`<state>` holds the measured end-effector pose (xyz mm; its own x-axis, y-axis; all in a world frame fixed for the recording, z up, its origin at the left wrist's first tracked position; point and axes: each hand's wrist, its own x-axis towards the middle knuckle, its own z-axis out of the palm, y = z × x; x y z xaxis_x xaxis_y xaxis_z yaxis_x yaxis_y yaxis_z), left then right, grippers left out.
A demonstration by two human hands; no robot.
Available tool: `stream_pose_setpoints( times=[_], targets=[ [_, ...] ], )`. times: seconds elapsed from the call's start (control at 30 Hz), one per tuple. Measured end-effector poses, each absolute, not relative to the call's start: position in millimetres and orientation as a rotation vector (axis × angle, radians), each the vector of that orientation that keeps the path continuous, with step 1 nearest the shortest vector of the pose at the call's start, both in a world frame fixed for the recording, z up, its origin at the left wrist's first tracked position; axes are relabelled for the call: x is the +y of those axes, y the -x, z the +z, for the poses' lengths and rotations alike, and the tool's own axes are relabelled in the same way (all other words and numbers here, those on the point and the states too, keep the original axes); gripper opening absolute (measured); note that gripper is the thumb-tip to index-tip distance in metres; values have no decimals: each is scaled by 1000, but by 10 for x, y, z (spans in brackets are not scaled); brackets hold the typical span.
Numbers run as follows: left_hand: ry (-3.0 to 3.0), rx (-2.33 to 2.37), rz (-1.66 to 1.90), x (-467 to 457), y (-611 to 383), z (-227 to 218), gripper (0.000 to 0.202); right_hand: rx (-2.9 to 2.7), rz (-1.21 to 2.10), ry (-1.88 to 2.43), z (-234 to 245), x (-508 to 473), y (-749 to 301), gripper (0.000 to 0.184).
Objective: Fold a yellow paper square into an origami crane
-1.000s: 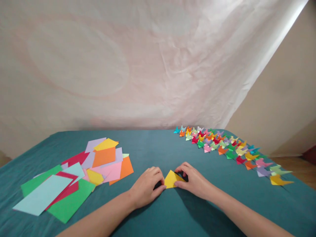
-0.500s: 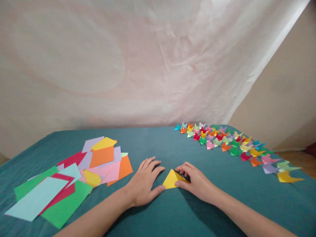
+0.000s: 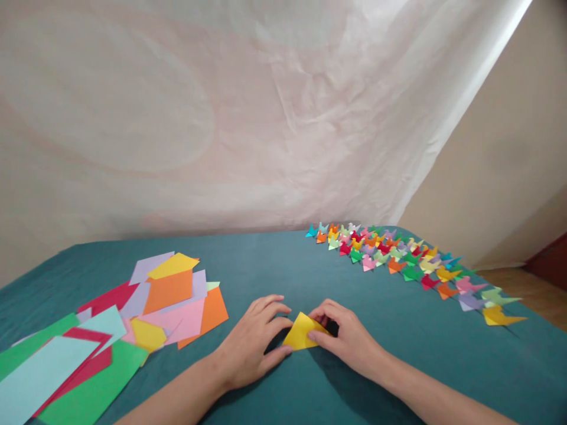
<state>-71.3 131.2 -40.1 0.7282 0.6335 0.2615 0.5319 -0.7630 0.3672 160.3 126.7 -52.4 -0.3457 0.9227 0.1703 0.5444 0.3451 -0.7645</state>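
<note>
A small folded yellow paper (image 3: 299, 332) lies on the teal cloth between my two hands. My right hand (image 3: 343, 336) pinches its right side with thumb and fingers and lifts that edge a little. My left hand (image 3: 252, 343) rests on the cloth at the paper's left corner, fingers curled loosely and fingertips touching the paper.
A loose pile of coloured paper sheets (image 3: 110, 321) spreads over the left of the teal table (image 3: 274, 265). Rows of several small folded paper figures (image 3: 398, 260) run along the right side to the table's edge. A pale sheet (image 3: 221, 118) hangs behind.
My left hand spread flat away from the paper, then came back to its left corner. My right hand has raised the paper's right edge. The view has shifted slightly right.
</note>
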Motion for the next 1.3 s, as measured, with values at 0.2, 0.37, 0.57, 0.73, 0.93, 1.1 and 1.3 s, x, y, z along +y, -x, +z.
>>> stream_pose_setpoints(
  times=[0.2, 0.37, 0.57, 0.73, 0.93, 1.1, 1.3],
  targets=[
    [-2629, 845, 578, 1326, 724, -390, 24, -1896, 963, 1169, -469, 1259, -1609, 15],
    [-2662, 854, 604, 1347, 743, -421, 44, -1975, 848, 991, -434, 1252, -1624, 10],
    [-2726, 897, 632, 1348, 741, -441, 46, -2017, 800, 853, -412, 1237, -1640, 12],
    [-2751, 888, 727, 1347, 739, -467, 41, -1994, 852, 753, -412, 1245, -1644, 12],
    [-2774, 891, 941, 1350, 756, -481, 23, -1981, 833, 729, -433, 1257, -1641, 12],
    [-2861, 872, 1009, 1317, 732, -421, 17, -2090, 550, 769, -477, 1281, -1664, 21],
    [-2954, 901, 1053, 1256, 707, -357, 13, -2274, 132, 688, -463, 1286, -1684, 22]
  ],
)
